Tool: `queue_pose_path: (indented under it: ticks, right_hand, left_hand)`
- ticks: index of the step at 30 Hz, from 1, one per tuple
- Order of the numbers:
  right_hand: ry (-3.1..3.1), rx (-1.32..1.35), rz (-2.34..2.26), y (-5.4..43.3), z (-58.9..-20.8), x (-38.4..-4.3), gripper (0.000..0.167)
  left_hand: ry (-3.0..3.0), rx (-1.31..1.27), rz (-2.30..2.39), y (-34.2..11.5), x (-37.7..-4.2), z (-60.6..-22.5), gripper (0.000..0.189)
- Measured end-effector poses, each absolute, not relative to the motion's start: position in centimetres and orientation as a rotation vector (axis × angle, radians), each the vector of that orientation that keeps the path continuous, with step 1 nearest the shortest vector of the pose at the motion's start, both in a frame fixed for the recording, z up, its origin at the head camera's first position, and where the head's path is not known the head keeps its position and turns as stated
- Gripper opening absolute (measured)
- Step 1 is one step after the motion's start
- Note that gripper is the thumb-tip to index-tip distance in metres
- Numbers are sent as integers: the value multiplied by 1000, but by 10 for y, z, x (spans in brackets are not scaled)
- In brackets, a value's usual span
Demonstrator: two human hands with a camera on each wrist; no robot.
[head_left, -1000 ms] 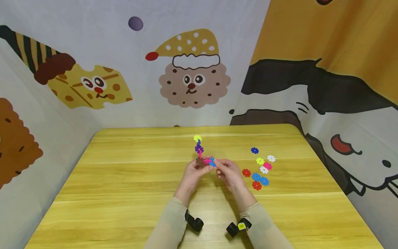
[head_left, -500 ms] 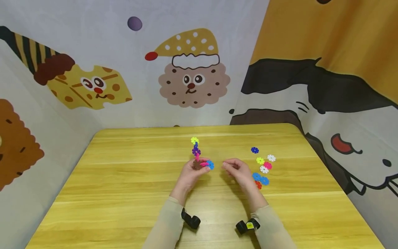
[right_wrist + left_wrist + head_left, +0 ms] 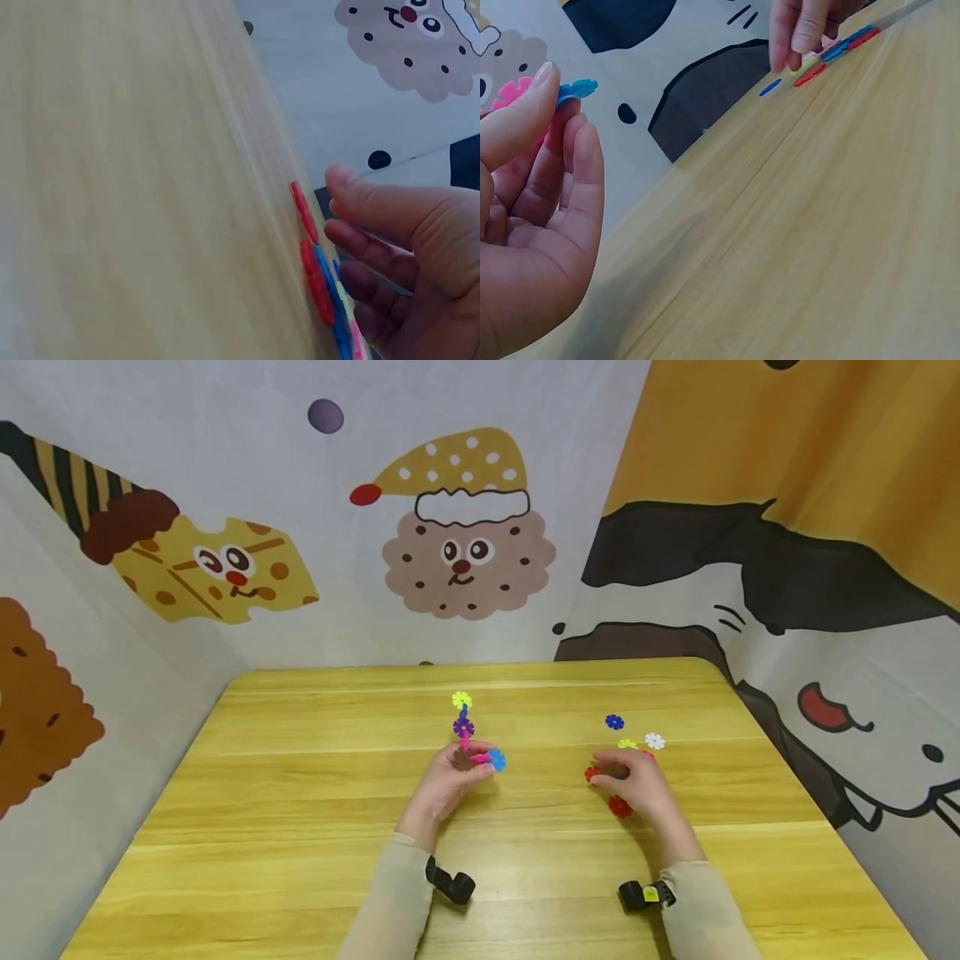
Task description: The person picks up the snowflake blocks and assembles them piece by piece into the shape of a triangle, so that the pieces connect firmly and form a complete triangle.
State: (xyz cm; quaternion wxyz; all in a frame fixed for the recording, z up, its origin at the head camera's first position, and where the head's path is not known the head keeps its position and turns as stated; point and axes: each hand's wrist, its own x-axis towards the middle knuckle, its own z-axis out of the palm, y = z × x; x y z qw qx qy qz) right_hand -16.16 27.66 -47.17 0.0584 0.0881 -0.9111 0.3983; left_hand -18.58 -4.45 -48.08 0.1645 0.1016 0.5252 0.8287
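My left hand (image 3: 441, 789) pinches a chain of interlocking flower-shaped discs between thumb and fingers. Up from the grip run a brown disc (image 3: 462, 760), pink, a purple disc (image 3: 463, 727), dark blue and a yellow disc (image 3: 461, 700); a light blue disc (image 3: 496, 760) ends the pink branch at the thumb tip. In the left wrist view the light blue disc (image 3: 577, 89) pokes past the fingertips. My right hand (image 3: 643, 783) hovers over the loose discs, thumb and fingers apart and holding nothing. Its fingertips are beside a red disc (image 3: 592, 775); another red disc (image 3: 620, 807) lies below the palm.
Around the right hand lie a dark blue disc (image 3: 615, 722), a white disc (image 3: 655, 741) and a yellow disc (image 3: 627, 744); others are partly hidden beneath it. The wooden table (image 3: 300, 810) meets a cartoon-printed cloth (image 3: 337, 643) at its far edge.
My right hand has let go of the light blue disc on the chain and moved right to the loose discs. The left hand has shifted slightly left with the chain.
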Motion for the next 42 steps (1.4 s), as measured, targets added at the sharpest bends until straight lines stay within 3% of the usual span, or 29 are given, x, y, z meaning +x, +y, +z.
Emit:
queue_pose_path:
  ticks: [12, 18, 28, 42]
  right_hand:
    - [-2848, 281, 1065, 287, -484, -166, 32]
    - [-2874, 279, 1006, 286, -484, -168, 24]
    - [-2824, 295, 1040, 285, -485, -168, 23]
    - [-2631, 311, 1459, 224, -469, -165, 14]
  left_hand:
    - [1398, 354, 2350, -47, -187, -487, 28]
    - [1385, 339, 2352, -44, -185, -485, 30]
    - [1337, 301, 2372, -38, -182, -485, 30]
    - [1276, 300, 2400, -35, -181, -487, 36]
